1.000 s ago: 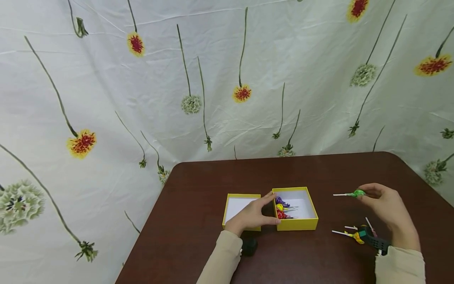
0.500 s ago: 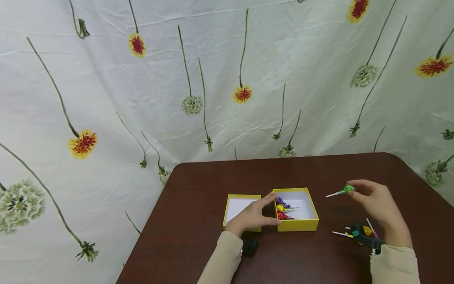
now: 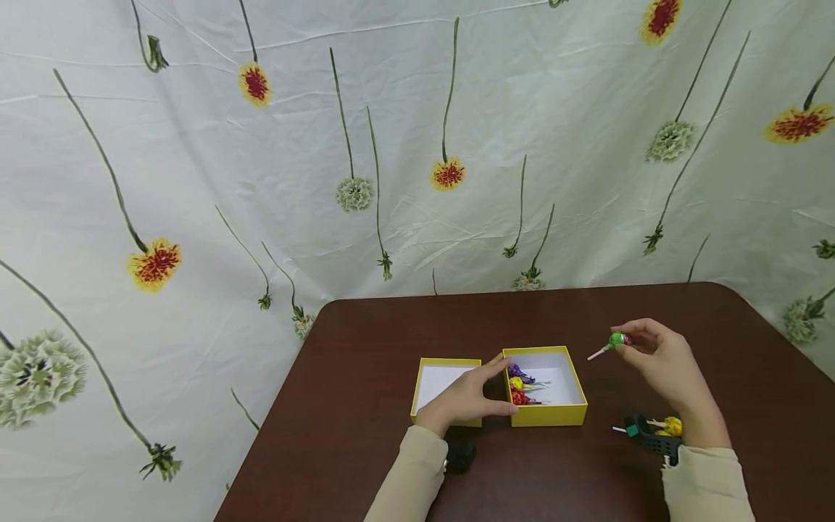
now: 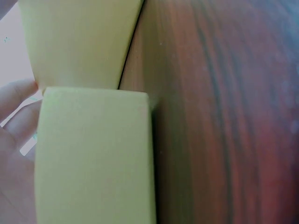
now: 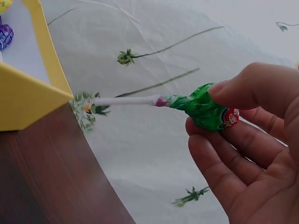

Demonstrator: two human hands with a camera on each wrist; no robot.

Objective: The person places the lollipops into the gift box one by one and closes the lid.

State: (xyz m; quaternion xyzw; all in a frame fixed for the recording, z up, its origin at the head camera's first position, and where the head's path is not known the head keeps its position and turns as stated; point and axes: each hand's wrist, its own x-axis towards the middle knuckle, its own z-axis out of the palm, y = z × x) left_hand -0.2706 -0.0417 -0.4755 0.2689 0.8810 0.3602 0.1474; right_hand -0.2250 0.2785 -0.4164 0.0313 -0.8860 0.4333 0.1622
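Note:
In the head view, my right hand [image 3: 665, 362] pinches a green-wrapped lollipop [image 3: 616, 339] above the table, right of a yellow box [image 3: 548, 415]. Its white stick points left toward the box, as the right wrist view also shows; thumb and fingertips grip the wrapped candy [image 5: 205, 109]. My left hand [image 3: 459, 399] holds the box's left side, thumb near the front corner and fingers at the back one. Inside, along the left wall, lie a purple lollipop [image 3: 520, 373], a yellow one [image 3: 518, 383] and a red one [image 3: 520, 397].
A shallow yellow-edged lid [image 3: 437, 380] with a white inside lies left of the box, partly behind my left hand. More yellow lollipops [image 3: 672, 426] lie on the brown table [image 3: 365, 362], partly hidden by the right wrist camera [image 3: 652, 437]. A flower-print cloth [image 3: 404, 232] hangs behind.
My right hand has moved left toward the box with the green lollipop, whose stick now tilts down to the left. The left hand stays on the box.

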